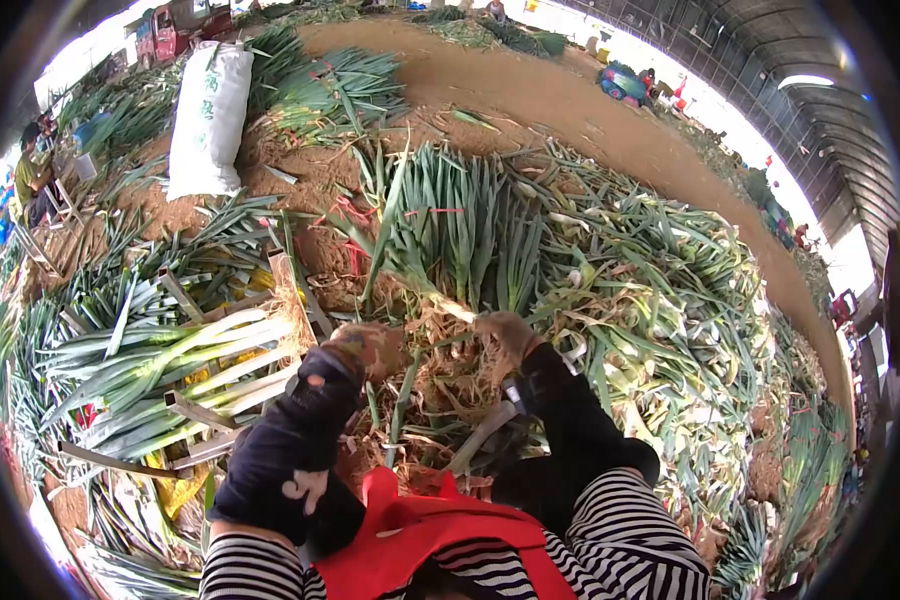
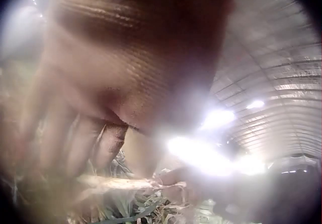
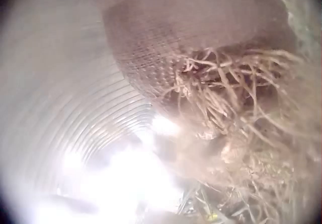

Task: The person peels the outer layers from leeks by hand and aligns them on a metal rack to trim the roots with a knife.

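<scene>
In the head view my gloved right hand [image 1: 510, 335] grips the root end of a long green onion [image 1: 448, 304]. Its pale stalk slants up and left toward the standing bunch of green onions [image 1: 455, 215]. Stringy roots [image 3: 221, 93] spill from under the right palm in the right wrist view. My left hand [image 1: 375, 348], in a patterned glove, is left of the stalk, over the husk litter. Its fingers [image 2: 83, 143] reach down nearly straight in the left wrist view, with a pale stalk [image 2: 121, 184] beyond them. Part of that view is blurred.
At left, trimmed green onions [image 1: 185, 365] lie across a metal frame [image 1: 200, 412], roots toward me. A heap of leafy trimmings [image 1: 660, 330] spreads at right. Behind stands a full white sack [image 1: 210, 120]. Another person [image 1: 32, 180] is at far left.
</scene>
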Demonstrator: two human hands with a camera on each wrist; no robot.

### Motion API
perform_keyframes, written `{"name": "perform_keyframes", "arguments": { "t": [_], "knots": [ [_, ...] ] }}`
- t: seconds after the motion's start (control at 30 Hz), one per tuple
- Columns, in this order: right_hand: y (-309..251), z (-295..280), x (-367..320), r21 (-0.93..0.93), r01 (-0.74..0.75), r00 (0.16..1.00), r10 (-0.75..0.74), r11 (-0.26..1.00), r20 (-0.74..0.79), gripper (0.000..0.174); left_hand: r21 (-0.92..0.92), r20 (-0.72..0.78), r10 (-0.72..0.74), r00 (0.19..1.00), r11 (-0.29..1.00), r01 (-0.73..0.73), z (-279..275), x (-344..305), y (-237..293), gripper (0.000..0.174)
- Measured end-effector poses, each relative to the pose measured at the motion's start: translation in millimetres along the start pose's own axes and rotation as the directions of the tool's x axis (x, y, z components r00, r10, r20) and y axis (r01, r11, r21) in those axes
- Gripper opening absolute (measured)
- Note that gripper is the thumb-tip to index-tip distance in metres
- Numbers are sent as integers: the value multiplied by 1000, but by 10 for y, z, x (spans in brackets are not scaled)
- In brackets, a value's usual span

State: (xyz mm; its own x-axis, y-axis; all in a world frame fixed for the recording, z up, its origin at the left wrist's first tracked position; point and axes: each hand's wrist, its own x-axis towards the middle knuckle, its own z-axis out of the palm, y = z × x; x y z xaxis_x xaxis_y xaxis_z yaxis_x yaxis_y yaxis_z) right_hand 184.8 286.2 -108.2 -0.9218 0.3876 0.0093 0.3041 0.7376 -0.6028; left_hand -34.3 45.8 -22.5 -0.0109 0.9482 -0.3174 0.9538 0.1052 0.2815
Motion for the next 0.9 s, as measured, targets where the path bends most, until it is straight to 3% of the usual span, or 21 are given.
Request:
{"name": "perform_keyframes", "arguments": {
  "t": [0.03,0.07,0.1,0.13,0.17,0.23,0.27,0.3,0.33,0.37,0.4,0.43,0.47,0.53,0.57,0.63,0.67,0.7,0.77,0.83,0.9],
  "knots": [
    [-124,-173,-68,-8,-1,1000,1,1000,-1,26,39,34,55,998,998,-57,-87,18,42,51],
    [-253,-373,-162,-241,197,980,-197,950,25,25,-22,-44,-26,999,999,25,-133,-18,108,43],
    [-332,-526,-229,-453,379,921,-377,807,99,24,-21,-56,-23,998,1000,21,-148,-8,122,43],
    [-368,-583,-310,-388,388,893,-446,836,-67,22,-25,-86,-18,996,1000,16,-123,30,103,39],
    [-464,-662,-411,-396,392,891,-451,830,-63,22,-27,-115,-15,993,1000,12,-68,104,47,36],
    [-727,-873,-648,-229,303,925,-343,925,-163,21,-32,-180,-12,984,999,6,73,351,-130,31],
    [-1013,-1002,-798,193,74,987,-45,978,-151,23,-35,-214,-11,977,999,4,161,520,-243,30],
    [-1220,-1069,-924,566,-180,973,228,805,-15,26,-38,-246,-10,969,999,1,259,713,-370,29],
    [-1240,-993,-1006,689,-37,972,187,724,-145,35,-268,-234,-64,970,963,-1,297,854,-340,42],
    [-1585,-1091,-1161,818,-105,949,303,566,-87,37,-497,-220,-117,968,868,-8,341,999,-315,62],
    [-1604,-1088,-1250,890,-96,947,315,445,-55,38,-684,-206,-170,964,729,-18,378,1137,-284,84],
    [-1588,-1081,-1352,934,-88,956,292,347,-19,40,-990,-88,-248,965,125,-58,219,962,-64,91],
    [-1572,-1075,-1454,966,-86,963,268,245,18,43,-835,32,-321,947,-529,-152,47,774,167,99],
    [-1469,-1024,-1562,983,-114,988,119,144,97,54,-649,-96,-227,969,-724,-234,-24,898,137,95],
    [-1318,-909,-1603,973,-126,981,173,193,92,54,-539,-159,-178,971,-809,-236,-56,965,118,93],
    [-1140,-925,-1638,781,-249,962,54,572,268,57,-340,-375,-334,865,-819,-463,-285,841,295,57],
    [-932,-778,-1581,786,-252,962,57,565,268,57,-290,-335,-346,876,-847,-446,-371,731,282,27],
    [-663,-603,-1459,426,34,995,-68,904,66,54,-290,-326,-385,864,-829,-479,-358,773,224,26],
    [-655,-484,-1337,-86,262,962,-267,961,-60,51,-341,-302,-466,831,-761,-551,-404,724,228,23],
    [-1215,-644,-1045,240,11,997,7,971,-77,50,-374,-350,-445,824,-741,-558,-373,743,228,23],
    [-1618,-745,-749,326,34,995,-1,945,-102,44,-394,-403,-430,808,-715,-577,-376,749,256,22]
  ]
}}
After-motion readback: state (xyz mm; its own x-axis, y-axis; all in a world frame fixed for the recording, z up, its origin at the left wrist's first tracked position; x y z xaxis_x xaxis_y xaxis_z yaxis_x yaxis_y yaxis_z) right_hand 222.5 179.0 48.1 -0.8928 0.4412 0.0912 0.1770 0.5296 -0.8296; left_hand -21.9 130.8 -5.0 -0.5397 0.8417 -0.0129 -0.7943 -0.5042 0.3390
